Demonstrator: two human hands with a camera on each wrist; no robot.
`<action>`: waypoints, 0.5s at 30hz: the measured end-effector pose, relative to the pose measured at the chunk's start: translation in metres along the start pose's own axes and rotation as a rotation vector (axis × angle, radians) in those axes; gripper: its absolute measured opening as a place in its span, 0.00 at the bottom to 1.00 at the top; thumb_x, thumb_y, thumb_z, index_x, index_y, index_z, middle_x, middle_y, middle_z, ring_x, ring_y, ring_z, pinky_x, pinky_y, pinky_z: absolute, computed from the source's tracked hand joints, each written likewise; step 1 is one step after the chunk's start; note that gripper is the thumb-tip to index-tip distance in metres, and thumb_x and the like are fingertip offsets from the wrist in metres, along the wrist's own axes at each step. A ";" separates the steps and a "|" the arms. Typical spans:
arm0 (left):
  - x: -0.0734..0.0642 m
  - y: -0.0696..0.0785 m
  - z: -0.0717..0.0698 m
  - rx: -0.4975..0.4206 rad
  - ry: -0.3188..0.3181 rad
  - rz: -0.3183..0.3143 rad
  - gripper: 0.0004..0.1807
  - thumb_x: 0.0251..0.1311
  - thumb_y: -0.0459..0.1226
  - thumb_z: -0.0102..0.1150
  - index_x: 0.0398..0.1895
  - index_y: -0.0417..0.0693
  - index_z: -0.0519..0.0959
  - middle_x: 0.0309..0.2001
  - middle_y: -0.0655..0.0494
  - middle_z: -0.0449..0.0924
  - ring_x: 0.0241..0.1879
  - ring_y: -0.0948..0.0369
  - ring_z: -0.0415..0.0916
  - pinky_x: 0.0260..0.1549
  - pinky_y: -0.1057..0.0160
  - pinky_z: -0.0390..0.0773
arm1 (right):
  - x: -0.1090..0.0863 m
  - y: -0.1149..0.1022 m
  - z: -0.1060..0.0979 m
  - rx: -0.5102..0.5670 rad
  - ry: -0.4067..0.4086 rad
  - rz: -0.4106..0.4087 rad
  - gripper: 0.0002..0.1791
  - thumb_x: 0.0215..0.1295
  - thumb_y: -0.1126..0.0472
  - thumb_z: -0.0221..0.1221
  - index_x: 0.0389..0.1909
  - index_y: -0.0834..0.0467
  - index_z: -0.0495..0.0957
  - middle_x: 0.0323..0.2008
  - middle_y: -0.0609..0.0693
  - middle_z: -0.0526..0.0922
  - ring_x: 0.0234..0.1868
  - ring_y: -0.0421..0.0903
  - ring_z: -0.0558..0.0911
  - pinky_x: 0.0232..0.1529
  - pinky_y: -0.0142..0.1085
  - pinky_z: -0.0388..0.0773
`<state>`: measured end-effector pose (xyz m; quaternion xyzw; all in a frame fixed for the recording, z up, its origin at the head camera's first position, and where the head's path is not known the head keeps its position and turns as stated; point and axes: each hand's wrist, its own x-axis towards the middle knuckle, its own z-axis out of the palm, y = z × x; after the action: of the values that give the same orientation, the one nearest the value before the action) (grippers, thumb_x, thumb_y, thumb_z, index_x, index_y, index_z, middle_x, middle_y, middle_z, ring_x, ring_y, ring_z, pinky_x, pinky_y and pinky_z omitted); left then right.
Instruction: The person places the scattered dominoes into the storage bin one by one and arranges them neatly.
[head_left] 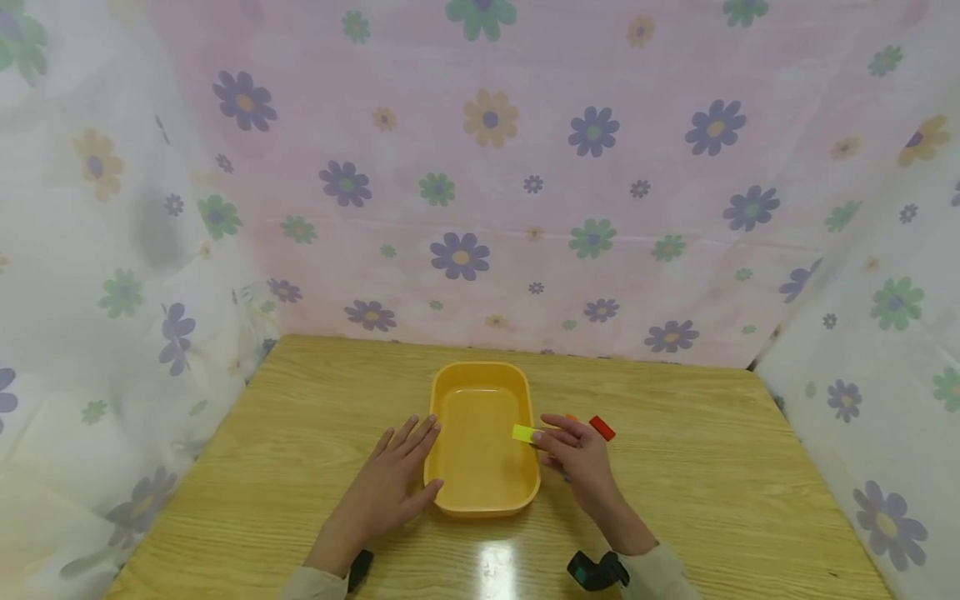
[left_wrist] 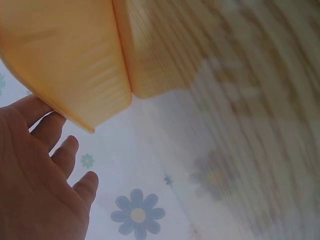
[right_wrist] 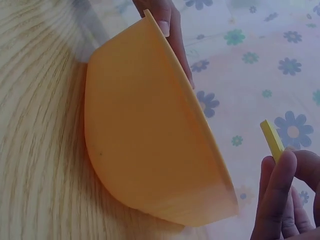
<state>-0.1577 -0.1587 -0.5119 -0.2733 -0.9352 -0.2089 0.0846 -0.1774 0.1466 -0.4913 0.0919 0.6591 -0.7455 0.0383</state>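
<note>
A yellow-orange plastic basin (head_left: 480, 500) stands on the wooden table, nothing lying in its visible inside. My left hand (head_left: 393, 483) rests with extended fingers on its left rim; in the left wrist view the fingertips (left_wrist: 57, 120) touch the rim's edge. Over the right rim, my right hand (head_left: 581, 458) pinches a small flat yellow block (head_left: 523, 433) between thumb and fingers. The right wrist view has the yellow block (right_wrist: 271, 139) sticking up out of the fingertips, apart from the basin wall (right_wrist: 150, 125).
Just beyond my right hand lies a red block (head_left: 602, 428). An orange piece (head_left: 572, 417) and a bit of blue show partly behind that hand. Flowered curtains (head_left: 487, 183) enclose the wooden table (head_left: 712, 467) at the back and both sides.
</note>
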 end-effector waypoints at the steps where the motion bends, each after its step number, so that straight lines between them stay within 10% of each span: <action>1: 0.000 0.000 0.000 -0.003 -0.001 0.000 0.41 0.68 0.52 0.60 0.79 0.45 0.61 0.79 0.52 0.57 0.79 0.46 0.52 0.74 0.35 0.53 | 0.001 -0.001 0.002 0.000 -0.003 0.001 0.25 0.65 0.67 0.67 0.62 0.69 0.76 0.40 0.51 0.90 0.37 0.41 0.89 0.33 0.28 0.84; 15: 0.000 0.001 -0.002 -0.020 0.010 0.004 0.40 0.68 0.50 0.61 0.78 0.43 0.61 0.79 0.50 0.58 0.78 0.45 0.53 0.74 0.35 0.52 | 0.031 -0.026 0.031 -0.021 0.002 -0.066 0.23 0.64 0.62 0.69 0.57 0.68 0.78 0.41 0.50 0.89 0.38 0.42 0.89 0.34 0.30 0.86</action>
<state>-0.1575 -0.1586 -0.5100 -0.2752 -0.9320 -0.2195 0.0868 -0.2156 0.1214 -0.4683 0.0707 0.6694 -0.7394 0.0141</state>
